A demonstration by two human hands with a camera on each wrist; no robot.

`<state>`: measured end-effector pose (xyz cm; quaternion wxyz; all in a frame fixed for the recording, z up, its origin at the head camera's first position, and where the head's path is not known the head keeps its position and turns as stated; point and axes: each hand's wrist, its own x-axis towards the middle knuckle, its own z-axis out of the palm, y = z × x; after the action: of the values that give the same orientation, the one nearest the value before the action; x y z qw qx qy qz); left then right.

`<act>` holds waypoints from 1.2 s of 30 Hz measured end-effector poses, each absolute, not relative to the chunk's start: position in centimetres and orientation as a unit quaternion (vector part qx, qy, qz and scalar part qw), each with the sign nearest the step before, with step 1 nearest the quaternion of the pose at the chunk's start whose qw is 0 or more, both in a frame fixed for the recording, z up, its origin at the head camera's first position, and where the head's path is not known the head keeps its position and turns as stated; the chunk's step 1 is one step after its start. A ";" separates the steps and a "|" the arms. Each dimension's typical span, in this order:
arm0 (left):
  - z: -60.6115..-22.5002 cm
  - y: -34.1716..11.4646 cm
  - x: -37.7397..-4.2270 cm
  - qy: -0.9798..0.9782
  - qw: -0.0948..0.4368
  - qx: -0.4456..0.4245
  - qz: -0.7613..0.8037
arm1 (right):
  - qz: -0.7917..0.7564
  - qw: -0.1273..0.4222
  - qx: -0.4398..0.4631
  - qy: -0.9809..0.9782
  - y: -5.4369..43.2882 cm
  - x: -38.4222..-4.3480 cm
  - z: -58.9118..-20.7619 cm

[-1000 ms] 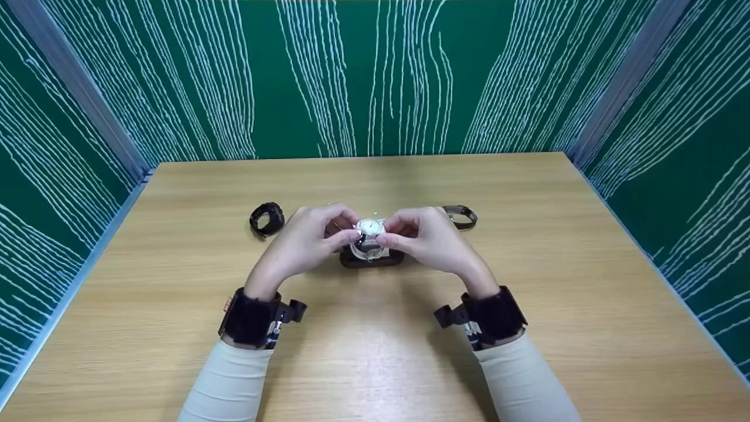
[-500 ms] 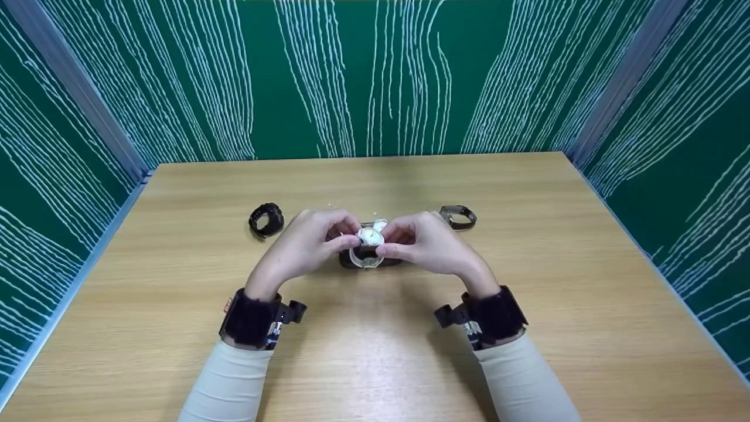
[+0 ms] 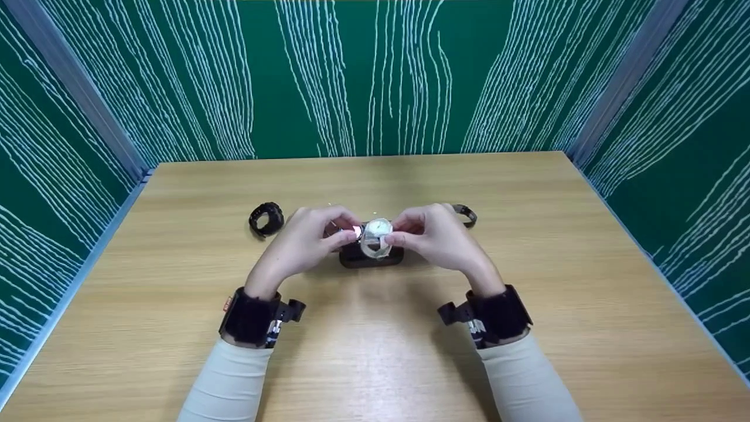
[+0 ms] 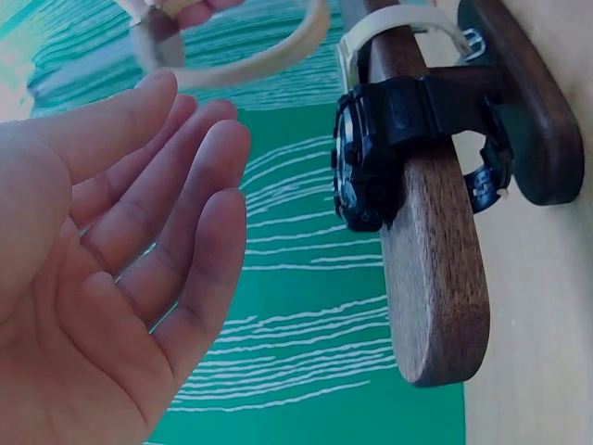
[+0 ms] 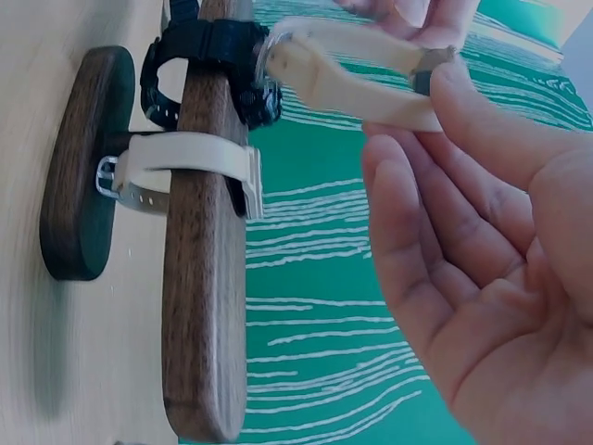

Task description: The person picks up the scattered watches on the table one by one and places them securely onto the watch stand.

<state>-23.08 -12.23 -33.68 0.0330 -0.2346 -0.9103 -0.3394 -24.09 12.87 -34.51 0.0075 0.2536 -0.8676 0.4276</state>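
A wristwatch with a white dial (image 3: 379, 227) and cream strap (image 5: 361, 97) hangs over a dark wooden watch stand (image 3: 357, 261). My right hand (image 3: 436, 237) pinches this watch at its case, thumb in front. Beside it, my left hand (image 3: 310, 237) has loosely bent fingers (image 4: 204, 278) with nothing between them, fingertips just left of the watch. On the stand's bar (image 4: 431, 306) sit a chunky black watch (image 4: 371, 153) and a white-strapped watch (image 5: 190, 153). The held watch's strap forms a loop.
A black watch (image 3: 266, 220) lies on the wooden table (image 3: 375, 346) to the left. On the right, partly behind my right hand, lies another dark-strapped watch (image 3: 467, 217). Green panels with white lines (image 3: 398, 76) enclose the back and sides.
The cream-strapped watch, earlier between both hands, dipped and then rose slightly to the right with my right hand. My left fingertips are now apart from it.
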 end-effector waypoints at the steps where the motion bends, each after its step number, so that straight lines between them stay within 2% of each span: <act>1: -33.7 -12.4 -23.2 -0.911 0.034 -0.226 -0.342 | 0.429 0.013 0.250 -0.868 13.0 -24.1 -34.4; 8: -34.1 -14.3 -24.2 -0.931 0.088 -0.134 -0.329 | 0.423 0.048 0.209 -0.880 14.7 -24.6 -34.0; 12: -35.0 -15.5 -24.9 -0.945 0.097 -0.081 -0.303 | 0.416 0.072 0.182 -0.888 15.6 -24.9 -33.9; 20: -36.3 -16.4 -25.3 -0.963 0.018 -0.034 -0.266 | 0.409 0.116 0.128 -0.896 17.4 -25.2 -33.7; 26: -36.9 -16.6 -25.4 -0.965 -0.039 -0.035 -0.257 | 0.395 0.151 0.090 -0.901 18.5 -25.5 -33.8; 36: -37.3 -16.5 -25.6 -0.959 -0.070 -0.061 -0.267 | 0.341 0.198 0.055 -0.917 20.2 -26.0 -34.3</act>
<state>-25.60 -16.46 -37.32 -0.0705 -0.0613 -0.9591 -0.2673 -26.00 20.20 -34.29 0.1979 0.0548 -0.9172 0.3414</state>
